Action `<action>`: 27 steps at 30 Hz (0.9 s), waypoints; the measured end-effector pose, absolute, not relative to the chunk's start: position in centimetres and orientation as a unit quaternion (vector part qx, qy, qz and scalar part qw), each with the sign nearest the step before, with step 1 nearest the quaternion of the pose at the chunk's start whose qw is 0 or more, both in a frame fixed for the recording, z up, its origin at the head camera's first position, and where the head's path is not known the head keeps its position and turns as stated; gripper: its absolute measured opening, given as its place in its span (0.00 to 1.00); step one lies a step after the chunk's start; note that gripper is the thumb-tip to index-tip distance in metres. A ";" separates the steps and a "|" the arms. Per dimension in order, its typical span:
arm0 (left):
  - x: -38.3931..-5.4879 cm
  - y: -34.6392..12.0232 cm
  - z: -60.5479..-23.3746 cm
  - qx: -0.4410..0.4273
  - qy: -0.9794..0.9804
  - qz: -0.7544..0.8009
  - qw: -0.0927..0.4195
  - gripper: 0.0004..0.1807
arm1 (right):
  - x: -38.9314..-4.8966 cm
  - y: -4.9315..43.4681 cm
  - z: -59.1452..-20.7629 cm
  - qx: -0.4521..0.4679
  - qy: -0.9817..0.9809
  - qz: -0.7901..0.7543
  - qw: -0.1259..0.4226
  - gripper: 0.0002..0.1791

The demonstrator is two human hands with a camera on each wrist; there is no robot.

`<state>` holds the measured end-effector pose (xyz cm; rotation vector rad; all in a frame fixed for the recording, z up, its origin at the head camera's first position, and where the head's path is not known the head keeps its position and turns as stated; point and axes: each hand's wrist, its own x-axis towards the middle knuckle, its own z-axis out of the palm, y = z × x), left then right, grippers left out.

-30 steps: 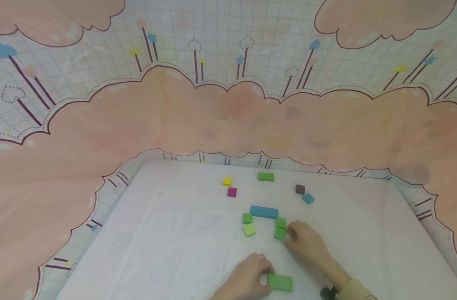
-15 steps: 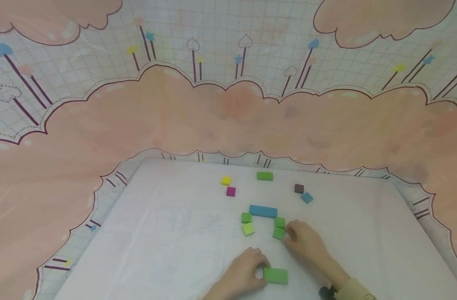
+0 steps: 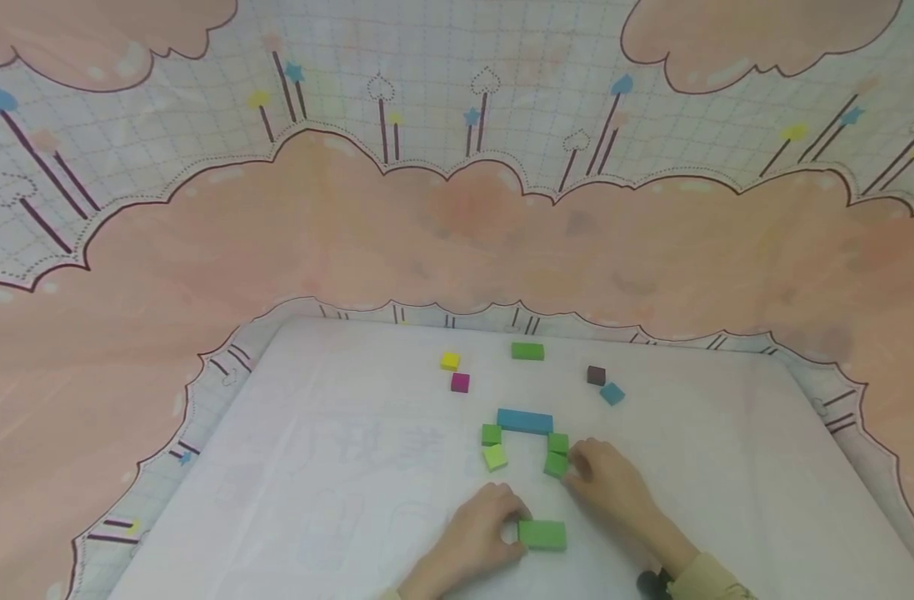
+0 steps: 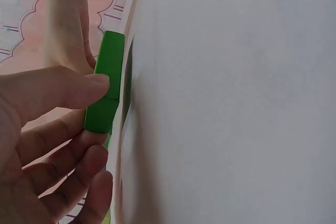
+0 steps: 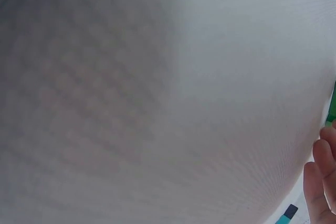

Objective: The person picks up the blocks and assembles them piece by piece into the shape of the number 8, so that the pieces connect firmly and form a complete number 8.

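My left hand pinches one end of a green rectangular block between thumb and fingers, low in the head view. The left wrist view shows the thumb on the face of this block. Farther up, my right hand has thumb and index finger at the right side of a green cube. That cube touches another green cube behind it. A long blue block spans the back, with a green cube and a lime cube at its left end.
Toward the back of the white table lie a yellow cube, a magenta cube, a green block, a dark brown cube and a blue cube. A patterned cloth hangs behind.
My left hand has carried the green rectangular block away from the near edge and slightly left, closer to the cubes. My right hand stays at the green cube.
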<state>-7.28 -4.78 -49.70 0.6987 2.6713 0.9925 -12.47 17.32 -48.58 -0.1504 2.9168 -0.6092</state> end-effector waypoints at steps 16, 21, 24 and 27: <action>-8.4 -5.6 -49.4 0.247 0.908 0.331 0.069 0.15 | -12.6 17.1 -48.1 -0.056 0.975 -0.200 0.082 0.16; -8.7 -5.7 -49.2 0.238 0.909 0.333 0.082 0.15 | -12.7 17.1 -48.2 -0.054 0.975 -0.200 0.083 0.16; -9.0 -5.8 -49.2 0.238 0.910 0.329 0.080 0.15 | -12.6 17.1 -48.2 -0.052 0.974 -0.202 0.084 0.16; -9.2 -5.9 -49.1 0.236 0.912 0.327 0.077 0.14 | -12.6 17.0 -48.2 -0.048 0.974 -0.205 0.086 0.15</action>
